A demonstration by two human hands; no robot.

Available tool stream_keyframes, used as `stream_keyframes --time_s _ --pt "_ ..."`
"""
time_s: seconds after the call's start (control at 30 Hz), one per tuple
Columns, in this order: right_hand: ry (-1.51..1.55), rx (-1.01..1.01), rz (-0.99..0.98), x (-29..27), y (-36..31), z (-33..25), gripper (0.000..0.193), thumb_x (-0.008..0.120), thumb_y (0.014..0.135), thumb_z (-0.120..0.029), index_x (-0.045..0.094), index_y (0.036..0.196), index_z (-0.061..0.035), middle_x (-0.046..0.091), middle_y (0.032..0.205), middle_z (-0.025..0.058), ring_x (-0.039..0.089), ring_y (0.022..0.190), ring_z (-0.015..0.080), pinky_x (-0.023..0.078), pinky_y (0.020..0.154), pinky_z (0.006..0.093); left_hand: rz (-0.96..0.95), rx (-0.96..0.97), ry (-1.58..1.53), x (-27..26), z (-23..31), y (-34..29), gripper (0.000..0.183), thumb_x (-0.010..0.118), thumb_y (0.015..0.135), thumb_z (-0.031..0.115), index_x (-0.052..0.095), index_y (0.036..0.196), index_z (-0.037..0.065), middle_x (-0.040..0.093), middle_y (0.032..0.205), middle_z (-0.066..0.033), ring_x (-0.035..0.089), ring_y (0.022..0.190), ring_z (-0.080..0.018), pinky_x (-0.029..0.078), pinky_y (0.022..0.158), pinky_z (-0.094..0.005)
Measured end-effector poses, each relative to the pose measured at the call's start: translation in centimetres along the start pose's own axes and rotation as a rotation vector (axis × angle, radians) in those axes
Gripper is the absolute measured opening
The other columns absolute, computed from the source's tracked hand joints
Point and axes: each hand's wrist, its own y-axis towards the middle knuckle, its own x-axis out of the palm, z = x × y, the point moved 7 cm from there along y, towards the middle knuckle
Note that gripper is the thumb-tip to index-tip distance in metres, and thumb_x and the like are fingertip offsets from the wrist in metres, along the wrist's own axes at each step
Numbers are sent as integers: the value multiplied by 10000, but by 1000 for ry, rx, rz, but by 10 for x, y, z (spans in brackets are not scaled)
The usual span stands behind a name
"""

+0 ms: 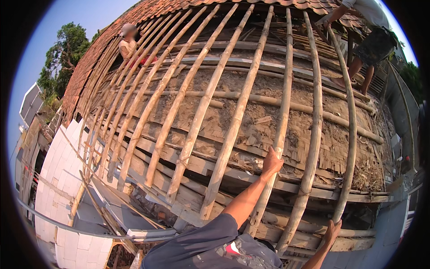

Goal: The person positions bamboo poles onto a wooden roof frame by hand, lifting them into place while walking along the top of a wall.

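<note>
My left hand (272, 162) is closed around a bamboo pole (285, 98), one of several sloping down from the tiles. Lower down at the right, my right hand (330, 233) wraps the bottom end of the rightmost bamboo pole (350, 116). Its upper end reaches a co-worker's hand (326, 23) at the upper right. Between the two poles I hold lies another bamboo pole (316, 112), untouched by my hands. My dark sleeve and shirt fill the lower middle. Part of my right hand's grip is hidden behind the pole.
Beneath the poles lies a dirt-covered woven mat (251, 134) with crosswise bamboo (304, 108). Red roof tiles (165, 11) run along the top. One person (128, 45) is at the upper left; another (376, 40) stands barefoot upper right. A white block wall (56, 184) stands lower left.
</note>
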Motion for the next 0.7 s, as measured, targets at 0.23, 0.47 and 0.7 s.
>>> stream_keyframes --time_s 0.23,0.47,0.7 --pt "-24 19 32 0 1 6 602 625 968 -275 463 1438 64 576 1282 298 567 1138 446 444 1007 473 27 13 11 4 1 2 738 752 856 176 328 1417 -49 611 1262 -346 657 1107 -506 569 911 -543" --pt "-74 4 4 7 4 17 664 622 976 -307 420 1492 60 548 1355 309 551 1210 468 431 1047 479 46 14 24 2 -6 3 755 756 856 181 331 1427 -70 610 1271 -350 660 1109 -499 571 911 -541" --pt "-102 -4 15 5 6 25 682 610 963 -316 416 1484 79 552 1335 313 557 1187 469 440 1036 482 13 -16 -13 3 1 1 741 756 856 178 336 1414 -69 627 1238 -340 672 1083 -492 575 894 -546"
